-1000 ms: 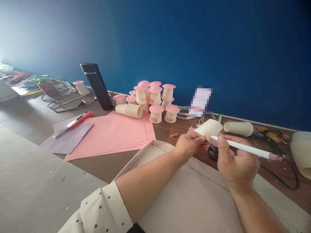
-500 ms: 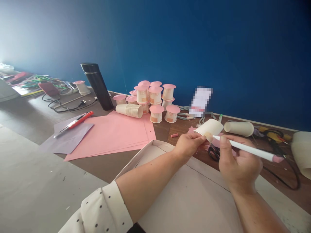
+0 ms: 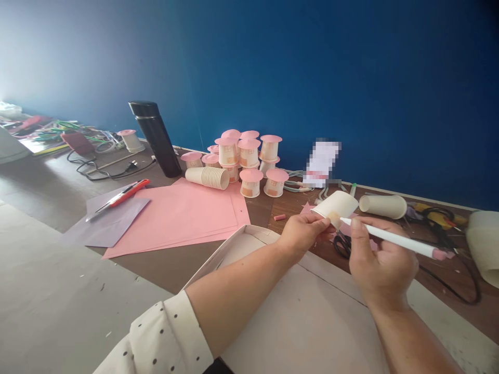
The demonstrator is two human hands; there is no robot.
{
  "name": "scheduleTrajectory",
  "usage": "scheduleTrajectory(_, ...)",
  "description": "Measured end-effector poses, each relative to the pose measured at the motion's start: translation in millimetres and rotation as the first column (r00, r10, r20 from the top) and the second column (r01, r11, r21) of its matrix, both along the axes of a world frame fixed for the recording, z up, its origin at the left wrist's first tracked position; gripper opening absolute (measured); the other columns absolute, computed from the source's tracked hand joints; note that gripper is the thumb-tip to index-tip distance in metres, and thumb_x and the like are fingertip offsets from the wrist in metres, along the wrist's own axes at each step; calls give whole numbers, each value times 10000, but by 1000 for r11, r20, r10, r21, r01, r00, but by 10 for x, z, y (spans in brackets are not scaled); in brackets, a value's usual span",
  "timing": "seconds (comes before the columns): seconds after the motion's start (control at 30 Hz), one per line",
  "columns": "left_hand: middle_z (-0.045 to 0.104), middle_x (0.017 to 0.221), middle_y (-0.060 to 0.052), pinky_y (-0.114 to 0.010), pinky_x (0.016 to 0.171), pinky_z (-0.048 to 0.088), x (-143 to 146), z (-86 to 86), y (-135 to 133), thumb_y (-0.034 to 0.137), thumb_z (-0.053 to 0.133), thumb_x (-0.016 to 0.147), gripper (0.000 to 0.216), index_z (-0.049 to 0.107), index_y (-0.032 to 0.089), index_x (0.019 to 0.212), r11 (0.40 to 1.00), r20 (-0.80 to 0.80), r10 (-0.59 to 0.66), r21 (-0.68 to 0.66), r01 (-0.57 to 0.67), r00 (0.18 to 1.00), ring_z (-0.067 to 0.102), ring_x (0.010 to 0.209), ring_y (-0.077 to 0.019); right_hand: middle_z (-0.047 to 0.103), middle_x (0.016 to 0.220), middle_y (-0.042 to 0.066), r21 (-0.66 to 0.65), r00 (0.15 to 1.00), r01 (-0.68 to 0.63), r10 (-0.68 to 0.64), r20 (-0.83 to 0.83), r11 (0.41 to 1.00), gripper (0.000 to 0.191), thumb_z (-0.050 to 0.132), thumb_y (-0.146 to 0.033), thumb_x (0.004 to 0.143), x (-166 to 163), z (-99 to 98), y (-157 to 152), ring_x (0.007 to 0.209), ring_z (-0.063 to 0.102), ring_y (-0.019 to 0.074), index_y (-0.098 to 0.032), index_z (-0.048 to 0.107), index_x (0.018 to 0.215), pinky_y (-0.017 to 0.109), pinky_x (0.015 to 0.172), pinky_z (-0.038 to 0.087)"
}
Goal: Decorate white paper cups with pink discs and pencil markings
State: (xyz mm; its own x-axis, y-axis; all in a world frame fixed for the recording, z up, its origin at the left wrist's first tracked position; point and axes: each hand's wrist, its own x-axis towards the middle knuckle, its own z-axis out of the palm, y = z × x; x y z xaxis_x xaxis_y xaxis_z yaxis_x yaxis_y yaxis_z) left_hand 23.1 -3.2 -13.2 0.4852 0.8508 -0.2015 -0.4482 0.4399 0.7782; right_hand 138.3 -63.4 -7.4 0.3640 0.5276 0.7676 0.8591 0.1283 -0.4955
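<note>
My left hand [image 3: 306, 234] pinches a white paper cup [image 3: 338, 203] near its rim, the cup tipped on its side. An orange-tan patch [image 3: 334, 219] shows on the cup wall beside my left fingertips. My right hand [image 3: 384, 262] grips a white marker [image 3: 393, 240] with a pink end, its tip at or very near that patch; exact contact I cannot tell. Below the cup lie black-handled scissors [image 3: 342, 245], partly hidden. Behind stand several paper cups [image 3: 250, 183] with pink paper roofs and drawn windows and doors.
Pink sheets [image 3: 183, 213] and a purple sheet [image 3: 117, 223] with a red utility knife [image 3: 127, 195] lie left. Nearby are a black flask [image 3: 156, 139], nested cups [image 3: 206, 177] and a pink marker cap [image 3: 279, 217]. A loose cup [image 3: 384, 206] and cables [image 3: 440, 215] lie right; a white box lid [image 3: 296, 311] is in front.
My right hand and the marker have shifted very slightly left. The cup and my left hand stay almost still.
</note>
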Motion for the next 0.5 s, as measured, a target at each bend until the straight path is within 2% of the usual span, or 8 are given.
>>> scheduleTrajectory(0.17,659,757,-53,-359,933,495,-7,-14,0,273,786,764,207,702,86,734,1000,56,10,6,-10,998,626,727,-119,738,952,108,55,1000,-5,6,-10,998,279,587,-409,901,-10,13,-4,918,696,231,-151,691,932,344,788,542)
scheduleTrajectory(0.33,655,752,-57,-349,946,490,-25,2,0,228,748,802,178,691,75,732,1000,86,-6,-30,8,996,632,741,-116,735,953,113,41,1000,11,-10,-17,999,298,590,-421,898,0,-5,-1,904,695,225,-148,701,942,334,767,544)
scheduleTrajectory(0.5,662,757,-57,-363,967,478,-34,-10,7,289,796,757,231,694,82,744,999,93,-31,-15,33,995,634,747,-122,730,934,110,30,1000,-8,9,-16,1000,292,588,-420,901,-7,-6,-8,877,694,221,-150,695,927,337,755,551)
